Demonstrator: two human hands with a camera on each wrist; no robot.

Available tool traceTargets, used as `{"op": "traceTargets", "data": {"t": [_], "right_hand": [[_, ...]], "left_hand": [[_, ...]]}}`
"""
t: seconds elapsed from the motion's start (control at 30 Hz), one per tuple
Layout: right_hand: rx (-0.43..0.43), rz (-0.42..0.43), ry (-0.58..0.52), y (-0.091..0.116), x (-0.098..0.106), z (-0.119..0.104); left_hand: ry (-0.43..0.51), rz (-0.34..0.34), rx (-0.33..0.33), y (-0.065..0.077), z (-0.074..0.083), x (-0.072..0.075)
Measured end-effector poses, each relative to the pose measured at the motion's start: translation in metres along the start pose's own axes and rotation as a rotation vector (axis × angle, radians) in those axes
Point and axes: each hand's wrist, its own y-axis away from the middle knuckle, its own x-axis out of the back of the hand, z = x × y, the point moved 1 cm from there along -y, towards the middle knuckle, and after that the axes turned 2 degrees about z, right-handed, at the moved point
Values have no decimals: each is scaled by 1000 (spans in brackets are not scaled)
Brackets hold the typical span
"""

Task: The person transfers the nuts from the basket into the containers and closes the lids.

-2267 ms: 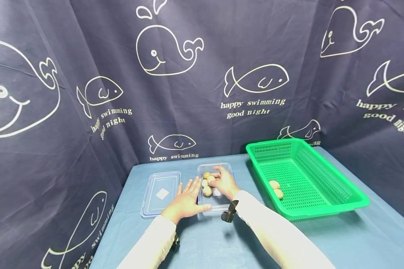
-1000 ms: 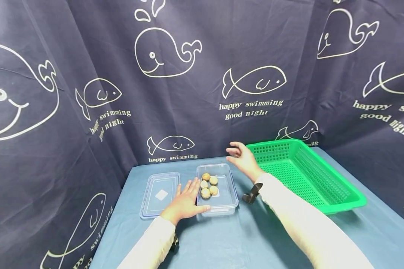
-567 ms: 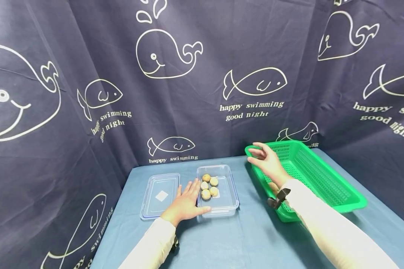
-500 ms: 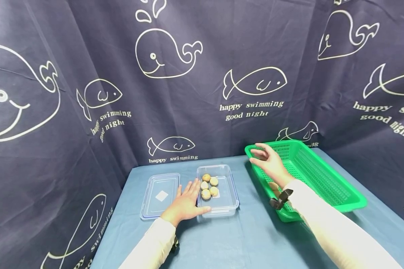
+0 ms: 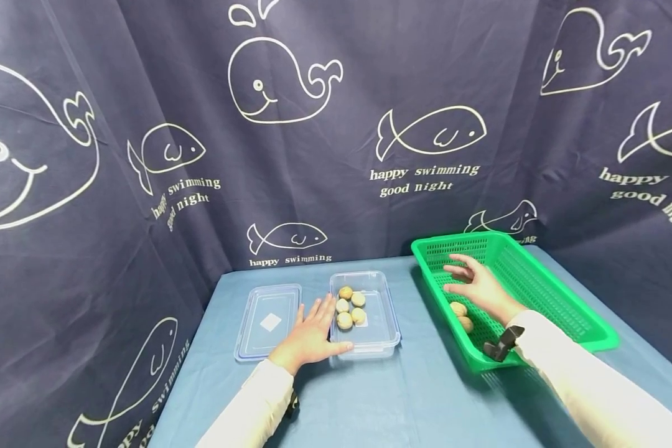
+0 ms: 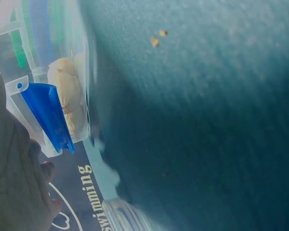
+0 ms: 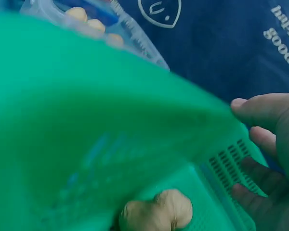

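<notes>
My left hand [image 5: 308, 336] rests with fairly straight fingers along the left side of a clear plastic container [image 5: 376, 336]. Several tan walnuts [image 5: 344, 320] lie inside it, grouped toward its left. Over the near-left part of a green basket [image 5: 543, 295] hovers my right hand [image 5: 481, 291], its fingers spread and loosely bent, holding nothing. Below that hand, two walnuts [image 5: 459, 308] sit against the basket's left wall. The right wrist view shows these walnuts [image 7: 156, 211] apart from the fingers. In the left wrist view, a blue clip [image 6: 48, 113] hangs off the container's side.
A clear lid with a blue edge [image 5: 249, 336] lies flat on the blue cloth [image 5: 364, 404], left of the container. Small crumbs [image 6: 156, 41] dot the cloth in the left wrist view. A dark curtain [image 5: 347, 186] with whale and fish drawings stands behind the table.
My right hand has let go of a walnut inside the container, then moved right to hover over the basket. The left hand has stayed at the container's side.
</notes>
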Motion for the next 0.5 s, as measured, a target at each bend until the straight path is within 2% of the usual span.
{"op": "traceTargets", "data": {"t": [0.2, 0.5], "right_hand": [[-42, -117, -7, 6, 13, 11], [-98, -203, -156, 8, 17, 31]], "left_hand": [[2, 0, 1, 1, 1, 4], [-2, 4, -2, 3, 4, 6]]}}
